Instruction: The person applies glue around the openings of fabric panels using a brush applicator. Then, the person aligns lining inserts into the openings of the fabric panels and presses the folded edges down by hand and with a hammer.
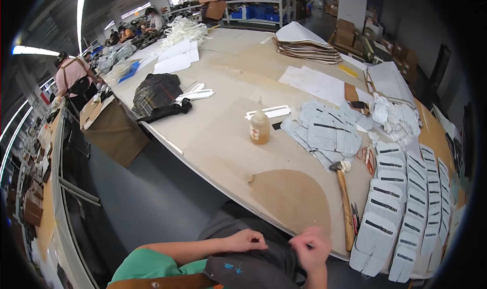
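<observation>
My left hand is above my lap, its fingers curled and fingertips pressed together. What it pinches, if anything, is too small to make out. Just past the table's near edge, my right hand is bent into a pinch and a little blurred. A small dark spot shows between its fingers, and I cannot tell whether that is a thing or a gap. Nearest to both hands on the tabletop is a rounded brown sheet. A wooden-handled hammer lies to the right of it.
Rows of grey fabric pieces with black strips cover the table's right side. A bottle of amber liquid stands mid-table near grey pieces. Dark plaid cloth lies left. A large carton stands beside the table; people work beyond.
</observation>
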### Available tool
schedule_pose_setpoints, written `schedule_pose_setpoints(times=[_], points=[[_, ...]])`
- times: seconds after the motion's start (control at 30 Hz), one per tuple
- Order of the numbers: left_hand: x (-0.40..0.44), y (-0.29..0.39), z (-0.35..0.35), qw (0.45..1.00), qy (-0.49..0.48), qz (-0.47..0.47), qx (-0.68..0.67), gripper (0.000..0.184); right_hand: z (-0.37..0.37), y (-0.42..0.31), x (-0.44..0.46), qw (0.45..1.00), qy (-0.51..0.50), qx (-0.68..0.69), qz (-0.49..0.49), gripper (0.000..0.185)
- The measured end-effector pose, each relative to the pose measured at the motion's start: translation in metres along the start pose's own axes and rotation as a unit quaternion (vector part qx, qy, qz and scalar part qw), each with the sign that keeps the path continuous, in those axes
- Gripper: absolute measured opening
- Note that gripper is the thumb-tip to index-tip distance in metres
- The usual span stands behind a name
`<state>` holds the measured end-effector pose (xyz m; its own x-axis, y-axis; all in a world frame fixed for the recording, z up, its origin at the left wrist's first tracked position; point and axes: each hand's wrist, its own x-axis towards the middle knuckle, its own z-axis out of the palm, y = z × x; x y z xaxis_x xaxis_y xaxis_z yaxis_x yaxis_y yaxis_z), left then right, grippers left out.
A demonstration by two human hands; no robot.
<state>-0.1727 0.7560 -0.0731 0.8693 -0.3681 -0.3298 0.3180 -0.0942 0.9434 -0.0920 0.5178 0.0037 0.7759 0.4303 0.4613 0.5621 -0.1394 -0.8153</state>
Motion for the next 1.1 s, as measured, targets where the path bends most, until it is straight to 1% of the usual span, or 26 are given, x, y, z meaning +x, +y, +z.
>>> schedule_pose_setpoints(times=[0.03, 0.07, 0.13, 0.17, 0.2, 0.23, 0.27, 0.3, 0.33, 0.4, 0.43, 0.47, 0.5, 0.53, 0.57, 0.6, 0.63, 0.67, 0.7, 0.73, 0.8, 0.83, 0.87, 0.93, 1.07, 1.1], points=[[-0.003, -0.008, -0.002, 0.997, 0.006, -0.065, 0.030, 0.034, 0.012, 0.000, -0.008, 0.991, -0.113, 0.074, -0.003, 0.016], [-0.006, -0.010, -0.003, 0.998, 0.012, -0.061, 0.028, 0.034, 0.025, 0.001, -0.016, 0.964, -0.224, 0.144, -0.005, 0.019], [-0.006, -0.012, -0.005, 0.988, 0.069, -0.109, -0.090, 0.039, 0.056, -0.005, -0.025, 0.926, -0.310, 0.184, 0.111, 0.023], [-0.009, -0.020, -0.012, 0.996, 0.074, -0.048, -0.016, 0.047, 0.067, 0.011, -0.036, 0.935, -0.306, 0.152, 0.093, 0.028], [-0.014, -0.027, -0.015, 0.996, 0.078, -0.042, -0.020, 0.047, 0.073, 0.030, -0.060, 0.934, -0.312, 0.147, 0.090, 0.028], [-0.021, -0.036, -0.017, 0.997, 0.049, 0.002, 0.057, 0.050, 0.075, 0.052, -0.091, 0.903, -0.299, 0.210, 0.225, 0.030], [-0.028, -0.047, -0.021, 0.989, 0.021, 0.043, 0.137, 0.054, 0.075, 0.066, -0.109, 0.852, -0.279, 0.269, 0.354, 0.032], [-0.030, -0.077, -0.032, 0.990, -0.098, -0.063, 0.083, 0.062, 0.055, 0.050, -0.118, 0.844, -0.291, 0.299, 0.338, 0.046], [-0.038, -0.085, -0.035, 0.991, -0.091, -0.061, 0.082, 0.062, 0.049, 0.058, -0.128, 0.843, -0.297, 0.298, 0.334, 0.046], [-0.049, -0.095, -0.041, 0.978, -0.082, -0.148, 0.124, 0.068, 0.036, 0.069, -0.151, 0.855, -0.320, 0.165, 0.372, 0.046], [-0.049, -0.099, -0.042, 0.979, -0.087, -0.148, 0.107, 0.074, 0.031, 0.072, -0.158, 0.855, -0.321, 0.162, 0.373, 0.046], [-0.047, -0.097, -0.039, 0.980, -0.086, -0.144, 0.103, 0.074, 0.023, 0.068, -0.159, 0.873, -0.340, 0.064, 0.343, 0.047], [-0.048, -0.094, -0.037, 0.980, -0.083, -0.140, 0.118, 0.069, 0.016, 0.059, -0.156, 0.882, -0.355, -0.032, 0.307, 0.048], [-0.048, -0.091, -0.036, 0.978, -0.079, -0.137, 0.134, 0.064, 0.010, 0.051, -0.150, 0.882, -0.359, -0.034, 0.303, 0.048], [-0.047, -0.093, -0.036, 0.979, -0.076, -0.135, 0.133, 0.064, 0.006, 0.035, -0.139, 0.888, -0.368, -0.079, 0.265, 0.044], [-0.045, -0.097, -0.033, 0.975, -0.071, -0.053, 0.203, 0.056, 0.002, 0.023, -0.132, 0.891, -0.374, -0.124, 0.227, 0.040], [-0.043, -0.100, -0.032, 0.960, -0.066, 0.030, 0.272, 0.049, 0.002, 0.016, -0.129, 0.891, -0.373, -0.126, 0.227, 0.040], [-0.043, -0.087, -0.033, 0.959, -0.066, 0.032, 0.272, 0.049, 0.002, 0.010, -0.128, 0.872, -0.360, -0.072, 0.324, 0.035], [-0.046, -0.064, -0.036, 0.947, -0.079, 0.085, 0.301, 0.042, 0.003, 0.008, -0.126, 0.842, -0.343, -0.018, 0.417, 0.032], [-0.048, -0.052, -0.038, 0.930, -0.091, 0.136, 0.328, 0.035, 0.002, 0.036, -0.148, 0.842, -0.343, -0.020, 0.416, 0.032], [-0.049, -0.062, -0.033, 0.935, -0.083, 0.123, 0.322, 0.033, 0.008, 0.090, -0.180, 0.825, -0.463, -0.079, 0.316, 0.050], [-0.049, -0.067, -0.032, 0.939, -0.079, 0.109, 0.316, 0.031, 0.004, 0.116, -0.196, 0.825, -0.463, -0.081, 0.313, 0.050], [-0.051, -0.068, -0.030, 0.938, -0.078, 0.110, 0.319, 0.031, 0.008, 0.122, -0.195, 0.827, -0.458, -0.085, 0.314, 0.048], [-0.051, -0.068, -0.027, 0.934, -0.067, 0.058, 0.346, 0.032, 0.015, 0.132, -0.193, 0.830, -0.448, -0.096, 0.317, 0.044], [-0.050, -0.071, -0.022, 0.941, -0.089, 0.082, 0.315, 0.034, 0.032, 0.140, -0.192, 0.835, -0.426, -0.118, 0.329, 0.037], [-0.048, -0.079, -0.021, 0.955, -0.100, 0.095, 0.262, 0.035, 0.038, 0.139, -0.190, 0.835, -0.421, -0.123, 0.332, 0.035]])
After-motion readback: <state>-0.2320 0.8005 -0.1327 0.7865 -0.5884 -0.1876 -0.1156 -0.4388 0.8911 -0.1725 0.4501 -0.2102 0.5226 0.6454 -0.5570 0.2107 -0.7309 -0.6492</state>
